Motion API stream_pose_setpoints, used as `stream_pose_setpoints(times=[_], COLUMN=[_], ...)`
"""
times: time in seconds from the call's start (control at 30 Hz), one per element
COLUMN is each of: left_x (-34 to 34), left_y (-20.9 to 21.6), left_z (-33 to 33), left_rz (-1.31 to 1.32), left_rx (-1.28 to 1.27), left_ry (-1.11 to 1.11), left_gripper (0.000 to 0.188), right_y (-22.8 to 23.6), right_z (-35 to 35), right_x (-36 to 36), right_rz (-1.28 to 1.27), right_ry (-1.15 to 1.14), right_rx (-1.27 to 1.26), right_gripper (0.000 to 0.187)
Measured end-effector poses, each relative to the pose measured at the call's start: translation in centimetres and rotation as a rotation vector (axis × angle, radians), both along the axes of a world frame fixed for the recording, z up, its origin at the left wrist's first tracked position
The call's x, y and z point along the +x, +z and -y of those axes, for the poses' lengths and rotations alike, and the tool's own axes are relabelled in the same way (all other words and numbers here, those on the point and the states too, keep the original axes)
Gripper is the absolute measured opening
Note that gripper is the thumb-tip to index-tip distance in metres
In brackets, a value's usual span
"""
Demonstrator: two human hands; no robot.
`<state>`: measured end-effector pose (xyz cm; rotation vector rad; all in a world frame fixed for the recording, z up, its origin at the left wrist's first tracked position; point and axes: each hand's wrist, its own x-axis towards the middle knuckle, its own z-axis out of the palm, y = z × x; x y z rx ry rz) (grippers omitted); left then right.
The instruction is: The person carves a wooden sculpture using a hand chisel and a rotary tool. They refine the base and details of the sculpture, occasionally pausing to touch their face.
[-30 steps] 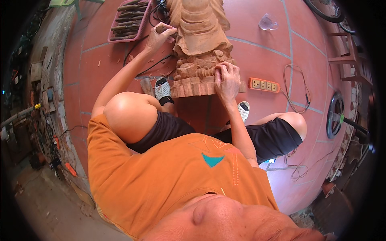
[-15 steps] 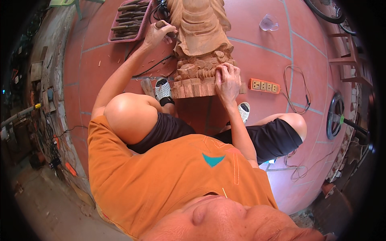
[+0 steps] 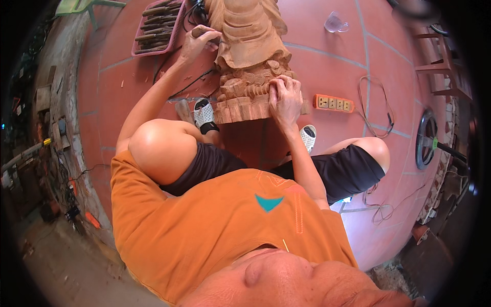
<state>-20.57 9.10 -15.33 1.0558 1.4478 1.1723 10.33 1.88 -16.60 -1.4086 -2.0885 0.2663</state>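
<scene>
A red tiled floor (image 3: pixel 327 77) is crossed by pale grey joints (image 3: pixel 327 55). On it a reddish-brown carved wooden statue (image 3: pixel 250 48) is placed, smoothly draped above, knobbly at its rough-ridged base (image 3: pixel 240 112). Nearby, a pink plastic basket (image 3: pixel 179 25) is filled with wooden-handled tools (image 3: pixel 155 24). A mostly hidden brown handle (image 3: pixel 196 32) is gripped in the left hand (image 3: pixel 199 44). The right hand (image 3: pixel 285 97) is curled against the base; whether anything is gripped cannot be told.

The red tiled floor (image 3: pixel 327 61) carries a wooden carving (image 3: pixel 250 51), pink basket (image 3: pixel 178 28), power strip (image 3: pixel 333 103) and cup (image 3: pixel 335 22).
</scene>
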Motion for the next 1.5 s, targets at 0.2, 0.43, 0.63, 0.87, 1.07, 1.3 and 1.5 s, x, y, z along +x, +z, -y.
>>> stream_pose_setpoints(times=[0.2,0.43,0.63,0.87,1.07,1.3,1.5], left_x=[-0.5,0.3,0.2,-1.6,-1.9,-2.4,-3.3], left_y=[0.3,0.7,5.0,0.2,-1.2,-1.5,0.4], left_z=[-0.2,0.6,-0.3,-0.2,-0.5,0.7,-0.3], left_rz=[-0.107,-0.035,-0.110,-0.066,0.026,0.067,-0.051], left_rx=[0.019,0.015,-0.061,0.085,0.006,-0.028,-0.083], left_ry=[-0.051,-0.113,-0.277,0.035,0.093,0.127,0.020], left_gripper=[0.013,0.012,0.012,0.021,0.023,0.024,0.016], right_y=[-0.5,-0.3,-0.3,-0.3,-0.1,-0.1,-0.1], right_z=[0.0,-0.1,0.0,-0.1,-0.1,-0.1,0.0], right_x=[0.1,0.0,0.2,0.0,0.1,0.0,0.0], right_rz=[-0.010,-0.004,0.006,0.005,0.009,-0.014,0.002], right_ry=[0.019,0.014,0.001,0.006,0.003,0.009,0.005], right_rx=[0.013,0.006,0.012,0.005,-0.006,-0.002,0.010], right_gripper=[0.008,0.009,0.009,0.009,0.008,0.008,0.008])
